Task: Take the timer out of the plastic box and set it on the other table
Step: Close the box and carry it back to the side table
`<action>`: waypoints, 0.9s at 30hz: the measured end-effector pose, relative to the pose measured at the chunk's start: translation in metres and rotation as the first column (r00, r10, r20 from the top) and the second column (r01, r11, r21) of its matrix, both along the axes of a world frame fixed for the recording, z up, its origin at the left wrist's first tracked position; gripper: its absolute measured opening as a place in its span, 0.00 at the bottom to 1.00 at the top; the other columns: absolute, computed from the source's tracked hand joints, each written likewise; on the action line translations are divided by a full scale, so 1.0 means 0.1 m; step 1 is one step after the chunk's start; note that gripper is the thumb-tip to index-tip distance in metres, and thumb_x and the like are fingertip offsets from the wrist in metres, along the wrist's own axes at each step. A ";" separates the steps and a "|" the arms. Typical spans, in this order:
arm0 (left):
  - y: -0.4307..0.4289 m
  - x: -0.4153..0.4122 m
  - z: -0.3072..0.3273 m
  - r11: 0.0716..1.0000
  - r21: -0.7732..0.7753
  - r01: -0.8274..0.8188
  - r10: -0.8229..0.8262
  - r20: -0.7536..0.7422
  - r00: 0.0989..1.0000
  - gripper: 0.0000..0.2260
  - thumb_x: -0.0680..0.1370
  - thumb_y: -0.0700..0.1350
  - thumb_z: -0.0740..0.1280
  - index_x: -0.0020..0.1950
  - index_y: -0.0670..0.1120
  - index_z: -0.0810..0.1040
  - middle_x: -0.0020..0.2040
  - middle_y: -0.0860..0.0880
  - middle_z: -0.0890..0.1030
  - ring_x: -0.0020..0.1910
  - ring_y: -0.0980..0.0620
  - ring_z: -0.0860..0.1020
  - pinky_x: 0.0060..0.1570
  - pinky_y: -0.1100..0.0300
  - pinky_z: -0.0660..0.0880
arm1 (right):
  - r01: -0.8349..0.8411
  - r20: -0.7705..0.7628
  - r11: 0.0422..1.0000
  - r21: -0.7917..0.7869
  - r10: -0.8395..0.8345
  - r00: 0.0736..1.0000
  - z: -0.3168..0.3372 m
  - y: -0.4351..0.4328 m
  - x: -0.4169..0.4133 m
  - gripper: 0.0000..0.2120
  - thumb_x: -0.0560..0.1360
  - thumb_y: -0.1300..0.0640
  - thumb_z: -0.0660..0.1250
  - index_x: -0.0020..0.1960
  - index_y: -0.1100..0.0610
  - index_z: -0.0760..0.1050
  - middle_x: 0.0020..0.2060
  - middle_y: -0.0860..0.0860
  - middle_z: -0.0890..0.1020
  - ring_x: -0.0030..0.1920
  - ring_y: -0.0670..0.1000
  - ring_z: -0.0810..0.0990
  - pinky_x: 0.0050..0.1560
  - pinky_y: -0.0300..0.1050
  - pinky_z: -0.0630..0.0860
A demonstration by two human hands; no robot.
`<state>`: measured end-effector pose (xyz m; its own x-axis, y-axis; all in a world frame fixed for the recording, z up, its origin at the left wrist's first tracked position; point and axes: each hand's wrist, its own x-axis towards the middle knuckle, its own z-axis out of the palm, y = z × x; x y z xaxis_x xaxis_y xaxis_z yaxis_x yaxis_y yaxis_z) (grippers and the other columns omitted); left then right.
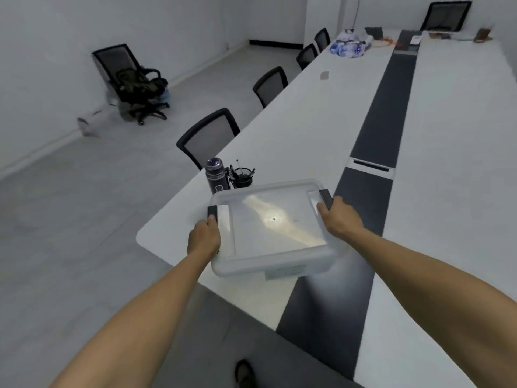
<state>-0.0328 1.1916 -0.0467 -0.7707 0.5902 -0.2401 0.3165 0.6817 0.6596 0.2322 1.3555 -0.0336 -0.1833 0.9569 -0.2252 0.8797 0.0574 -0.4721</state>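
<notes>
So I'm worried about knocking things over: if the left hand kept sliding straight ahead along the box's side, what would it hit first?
Probably the dark cylindrical metal flask, standing just beyond the clear plastic lidded box from the left hand; depth is unclear.

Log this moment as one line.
plastic box: lid on, on table corner | left hand: at left latch | right hand: at right latch | timer: not visible

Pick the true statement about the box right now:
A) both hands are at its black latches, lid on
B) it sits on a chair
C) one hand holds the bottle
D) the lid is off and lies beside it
A: the left hand and right hand are each at a black latch on opposite ends of the box, whose lid is on.
</notes>
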 end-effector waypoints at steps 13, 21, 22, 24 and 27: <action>-2.59 -1.00 0.22 0.816 -0.002 -0.578 0.577 -0.051 0.815 0.20 0.82 0.53 0.49 0.45 0.39 0.71 0.41 0.42 0.75 0.35 0.46 0.71 0.34 0.56 0.65 | -0.589 -0.057 0.808 0.037 0.590 0.806 0.14 -1.38 -2.41 0.23 0.80 0.43 0.54 0.61 0.62 0.69 0.56 0.64 0.79 0.54 0.64 0.78 0.45 0.51 0.68; -4.23 -1.66 0.32 0.605 0.017 -0.796 0.795 -0.070 0.603 0.22 0.82 0.54 0.49 0.49 0.38 0.74 0.44 0.42 0.77 0.40 0.43 0.74 0.40 0.54 0.70 | -0.802 -0.066 0.596 0.029 0.802 0.593 0.21 -2.78 -3.96 0.18 0.80 0.43 0.53 0.54 0.59 0.65 0.45 0.59 0.77 0.41 0.60 0.73 0.41 0.51 0.68; -4.37 -1.69 0.33 0.586 0.008 -0.810 0.808 -0.073 0.584 0.22 0.82 0.54 0.49 0.49 0.38 0.74 0.43 0.42 0.77 0.39 0.43 0.74 0.40 0.54 0.70 | -0.820 -0.064 0.572 0.026 0.819 0.570 0.21 -2.90 -4.07 0.18 0.81 0.43 0.53 0.54 0.59 0.65 0.44 0.58 0.76 0.41 0.60 0.73 0.41 0.51 0.68; -4.71 -1.78 0.34 0.529 -0.001 -0.848 0.846 -0.071 0.528 0.22 0.82 0.54 0.49 0.49 0.38 0.74 0.42 0.43 0.77 0.38 0.44 0.74 0.38 0.54 0.70 | -0.865 -0.067 0.501 0.021 0.864 0.498 0.20 -3.22 -4.39 0.19 0.81 0.43 0.52 0.54 0.59 0.65 0.44 0.58 0.76 0.42 0.60 0.74 0.41 0.51 0.69; -5.13 -1.90 0.29 0.435 -0.008 -0.900 0.899 -0.058 0.435 0.23 0.82 0.54 0.49 0.51 0.38 0.75 0.42 0.43 0.77 0.36 0.46 0.74 0.37 0.54 0.69 | -0.920 -0.042 0.390 0.027 0.920 0.389 0.17 -3.65 -4.90 0.19 0.80 0.41 0.52 0.53 0.58 0.64 0.45 0.59 0.76 0.43 0.60 0.74 0.43 0.52 0.71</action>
<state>-0.2231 0.6788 -0.0173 -0.8709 -0.4491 -0.1997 -0.4641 0.6177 0.6349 -0.2575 0.9902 -0.0161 -0.9613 0.1984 -0.1912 0.2698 0.8185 -0.5072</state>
